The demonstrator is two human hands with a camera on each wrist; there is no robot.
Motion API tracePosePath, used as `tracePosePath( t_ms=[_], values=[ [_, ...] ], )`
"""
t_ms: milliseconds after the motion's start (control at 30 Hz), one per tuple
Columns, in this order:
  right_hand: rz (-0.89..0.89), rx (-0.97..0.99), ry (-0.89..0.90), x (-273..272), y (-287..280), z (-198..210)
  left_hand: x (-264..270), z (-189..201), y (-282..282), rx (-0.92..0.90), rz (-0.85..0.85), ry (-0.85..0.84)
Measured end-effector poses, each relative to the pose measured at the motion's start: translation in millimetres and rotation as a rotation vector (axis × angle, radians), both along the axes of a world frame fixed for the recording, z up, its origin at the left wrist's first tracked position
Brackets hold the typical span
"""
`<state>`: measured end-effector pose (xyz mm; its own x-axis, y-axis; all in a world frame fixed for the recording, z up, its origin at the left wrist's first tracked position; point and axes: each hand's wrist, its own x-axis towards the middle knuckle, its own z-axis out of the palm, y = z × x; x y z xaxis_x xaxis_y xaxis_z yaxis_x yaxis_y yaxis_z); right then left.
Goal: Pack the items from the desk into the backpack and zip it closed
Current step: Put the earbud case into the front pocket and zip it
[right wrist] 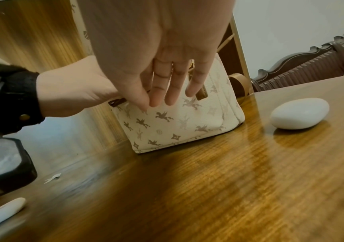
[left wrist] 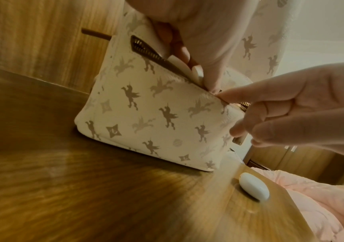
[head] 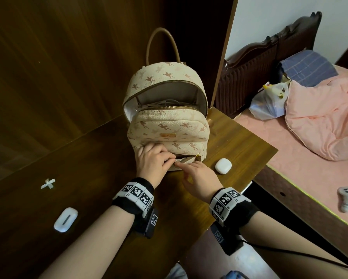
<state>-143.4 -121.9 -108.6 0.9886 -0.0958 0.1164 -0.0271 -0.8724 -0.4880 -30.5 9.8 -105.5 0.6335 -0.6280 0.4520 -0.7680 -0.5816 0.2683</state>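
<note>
A cream backpack (head: 167,125) with a winged-horse print stands upright on the wooden desk (head: 235,141), its main compartment unzipped and gaping. Its low front pocket (left wrist: 146,114) is also unzipped. My left hand (head: 157,160) is at the pocket mouth, fingers curled, pinching a small flat white item (left wrist: 197,73) that sits half inside the opening. My right hand (head: 199,176) is just right of it, fingers fairly straight, with the fingertips (right wrist: 158,101) touching the pocket's upper front edge. A white earbud case (head: 223,166) lies on the desk right of the backpack.
A white oblong device (head: 66,219) lies on the desk at the near left, beyond it a white tape cross (head: 48,183). Wood panelling rises behind the desk. To the right stands a bed (head: 290,158) with pink bedding, a plastic bag and a grey controller (head: 347,198).
</note>
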Motion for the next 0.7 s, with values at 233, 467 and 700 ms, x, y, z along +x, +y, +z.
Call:
tracePosePath(
  t_ms=[233,467,700],
  values=[
    [0.008,-0.001,0.070,0,-3,-1,5,4,12,0.025,-0.088,0.032],
    [0.004,0.012,0.111,-1,-2,-2,-4,13,0,-0.069,0.084,0.171],
    [-0.005,0.038,0.131,-2,-2,-2,-7,11,-5,-0.083,0.151,0.158]
  ],
)
